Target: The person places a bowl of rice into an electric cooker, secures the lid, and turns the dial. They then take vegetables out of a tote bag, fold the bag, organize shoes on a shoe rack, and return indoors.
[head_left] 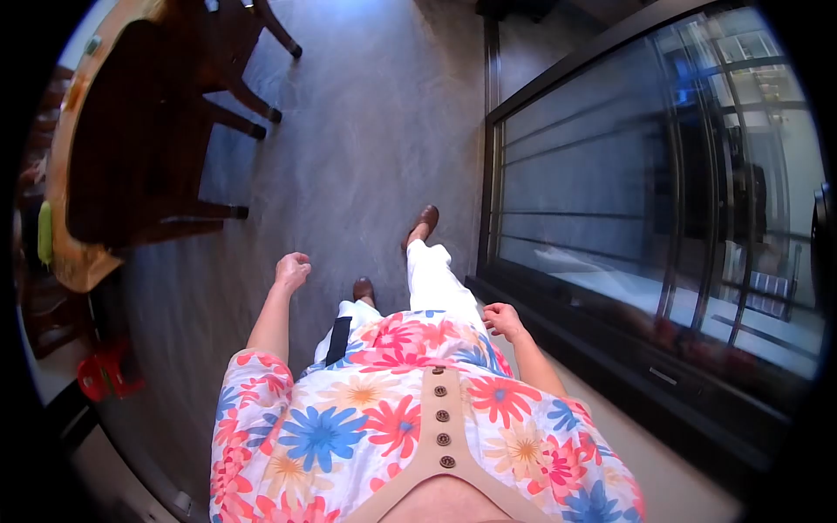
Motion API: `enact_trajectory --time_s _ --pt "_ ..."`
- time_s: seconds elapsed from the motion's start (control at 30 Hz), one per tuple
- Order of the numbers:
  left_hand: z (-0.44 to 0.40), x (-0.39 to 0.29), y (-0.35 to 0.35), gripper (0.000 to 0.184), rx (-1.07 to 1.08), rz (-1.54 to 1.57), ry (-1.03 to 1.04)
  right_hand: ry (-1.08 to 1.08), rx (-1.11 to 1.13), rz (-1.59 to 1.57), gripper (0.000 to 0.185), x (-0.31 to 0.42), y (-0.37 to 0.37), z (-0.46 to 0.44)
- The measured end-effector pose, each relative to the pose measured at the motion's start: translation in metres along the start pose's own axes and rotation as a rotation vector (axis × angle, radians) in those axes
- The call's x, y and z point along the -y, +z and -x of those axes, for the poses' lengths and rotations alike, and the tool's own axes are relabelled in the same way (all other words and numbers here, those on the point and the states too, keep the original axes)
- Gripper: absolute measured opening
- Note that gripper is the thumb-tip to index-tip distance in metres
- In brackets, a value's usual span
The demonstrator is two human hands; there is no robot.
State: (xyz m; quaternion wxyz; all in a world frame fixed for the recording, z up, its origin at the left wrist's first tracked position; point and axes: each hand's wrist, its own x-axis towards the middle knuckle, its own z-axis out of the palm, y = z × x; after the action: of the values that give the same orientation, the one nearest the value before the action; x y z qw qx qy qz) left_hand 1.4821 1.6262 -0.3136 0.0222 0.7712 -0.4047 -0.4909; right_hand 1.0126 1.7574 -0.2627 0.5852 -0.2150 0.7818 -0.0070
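Observation:
My left hand (pixel 294 269) hangs out over the grey floor, its fingers loosely bent and nothing seen in it. Close to my hip, my right hand (pixel 502 320) also shows no object, with its fingers slightly curled and apart. Between them is my flowered shirt (pixel 392 418) with a beige buttoned placket. Below it show white trousers (pixel 432 275) and brown shoes (pixel 425 220), one foot ahead of the other. A dark strip (pixel 338 340) lies against the trousers near my left hip.
On the left stands a wooden table (pixel 83 266) with a green long object (pixel 45 234) on its edge, beside dark wooden chairs (pixel 231 96). A red item (pixel 109 370) sits lower left. A dark-framed glass sliding door (pixel 593 174) runs along the right. Grey floor (pixel 366 131) stretches ahead.

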Motion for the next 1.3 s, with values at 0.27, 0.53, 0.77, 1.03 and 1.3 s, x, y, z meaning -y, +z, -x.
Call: enact_trajectory --time_s 0.27,0.53,0.77,1.03,1.3 --pt "-0.062 -0.128 0.016 0.028 0.112 -0.023 -0.087 -0.018 -0.078 0.01 0.02 0.153 -0.132 -0.053" --pt "-0.137 -0.189 0.007 0.029 0.118 -0.12 -0.119 -0.144 -0.058 0.013 0.025 0.323 -0.193 -0.125" --pt "-0.249 -0.309 -0.077 0.027 0.18 -0.225 -0.158 -0.392 -0.076 0.297 0.027 0.402 -0.172 -0.194" --pt "-0.409 -0.498 -0.124 0.026 0.13 -0.359 0.209 -0.367 -0.032 0.542 0.052 0.5 -0.187 -0.202" --pt "-0.496 -0.669 0.004 0.028 0.388 -0.418 0.303 -0.213 0.136 0.571 0.059 0.596 -0.278 -0.287"
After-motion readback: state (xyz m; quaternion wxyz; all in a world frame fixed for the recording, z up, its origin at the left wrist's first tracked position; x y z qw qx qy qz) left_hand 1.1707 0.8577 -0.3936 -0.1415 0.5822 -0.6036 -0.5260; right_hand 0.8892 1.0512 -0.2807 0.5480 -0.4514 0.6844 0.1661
